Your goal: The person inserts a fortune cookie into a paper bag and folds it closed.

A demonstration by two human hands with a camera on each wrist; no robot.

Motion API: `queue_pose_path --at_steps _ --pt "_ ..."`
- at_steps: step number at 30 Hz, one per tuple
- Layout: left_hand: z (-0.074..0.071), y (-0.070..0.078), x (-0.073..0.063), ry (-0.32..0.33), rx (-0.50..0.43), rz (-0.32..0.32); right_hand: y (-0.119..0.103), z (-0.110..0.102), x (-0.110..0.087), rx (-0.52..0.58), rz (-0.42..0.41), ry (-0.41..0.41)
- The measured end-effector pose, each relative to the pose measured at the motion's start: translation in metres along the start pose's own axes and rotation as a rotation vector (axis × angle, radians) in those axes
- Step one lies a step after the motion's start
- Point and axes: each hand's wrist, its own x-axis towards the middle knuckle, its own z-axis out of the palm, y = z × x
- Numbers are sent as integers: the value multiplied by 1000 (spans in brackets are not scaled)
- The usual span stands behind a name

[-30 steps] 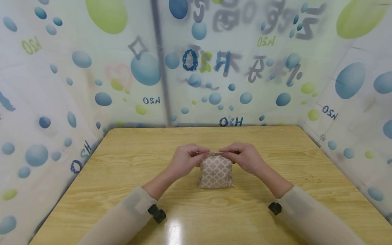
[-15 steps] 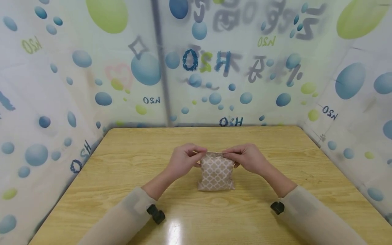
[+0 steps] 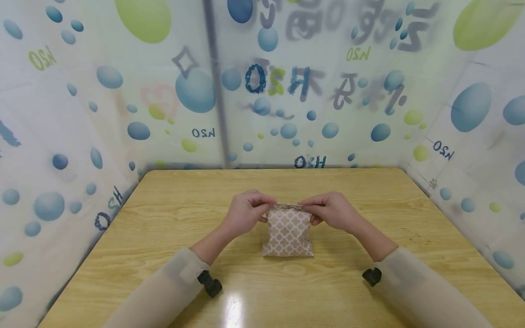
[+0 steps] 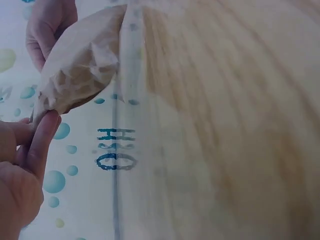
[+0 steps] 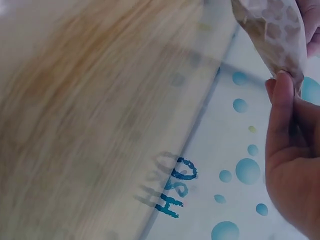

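Observation:
A small tan paper bag (image 3: 290, 234) with a white lattice pattern is near the middle of the table, its top edge folded or creased. My left hand (image 3: 244, 212) pinches its top left corner between thumb and fingers. At the top right corner, my right hand (image 3: 334, 212) pinches in the same way. The left wrist view shows the bag (image 4: 85, 62) bulging and wrinkled beyond the left hand (image 4: 22, 180). In the right wrist view, the right thumb presses the narrow end of the bag (image 5: 277, 35). What the bag contains is hidden.
The wooden table (image 3: 172, 191) spreads around the bag on all sides. A wall covering (image 3: 164, 123) with blue and green dots and lettering rises behind and on both sides. Dark clips (image 3: 210, 283) sit at both sleeve cuffs.
Both hands have moved slightly apart along the bag's top edge, and more of that edge shows between them. The bag's lower edge has come a little nearer to me.

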Motion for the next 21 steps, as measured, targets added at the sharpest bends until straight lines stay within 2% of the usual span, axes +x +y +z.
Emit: queue_pose_path --at_steps 4,7,10,14,21 --pt "-1 0 2 -4 -25 -72 1 -3 2 29 52 -49" --pt "-3 1 3 -10 -59 -108 4 -5 4 25 57 -69" --pt "-4 -1 4 -13 -90 -114 5 -6 5 -6 56 -61" --pt "-3 -4 7 -11 -85 -104 4 -5 7 -37 69 -50" --pt "-1 -8 9 -7 -77 -138 7 -3 9 -2 108 -58"
